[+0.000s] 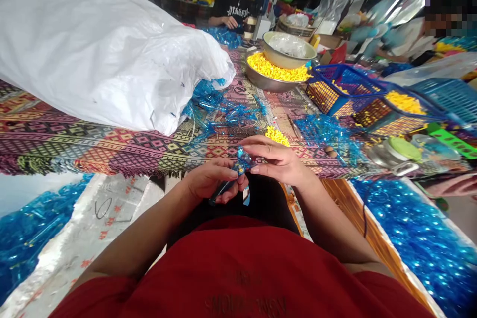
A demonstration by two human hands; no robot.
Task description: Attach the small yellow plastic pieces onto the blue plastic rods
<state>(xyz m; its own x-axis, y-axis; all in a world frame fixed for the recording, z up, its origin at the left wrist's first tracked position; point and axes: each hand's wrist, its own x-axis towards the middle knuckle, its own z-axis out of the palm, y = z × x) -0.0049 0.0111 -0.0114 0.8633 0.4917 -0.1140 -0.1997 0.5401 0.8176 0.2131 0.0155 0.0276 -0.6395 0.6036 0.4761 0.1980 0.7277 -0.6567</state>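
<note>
Bent close over the lap, the left hand (210,177) grips a small clear-blue piece (240,157) with a yellow spot, and a dark rod (221,192) shows beneath the fingers. The right hand (280,161) curves round the far end; whether it pinches, I cannot tell. The piece's long axis runs roughly away from the body, the rod slanting up rightward. The step looks like fine handling between both hands; the next move probably calls for a steady left hold. Beyond lie a yellow heap (277,135), then a metal bowl (274,83).
</note>
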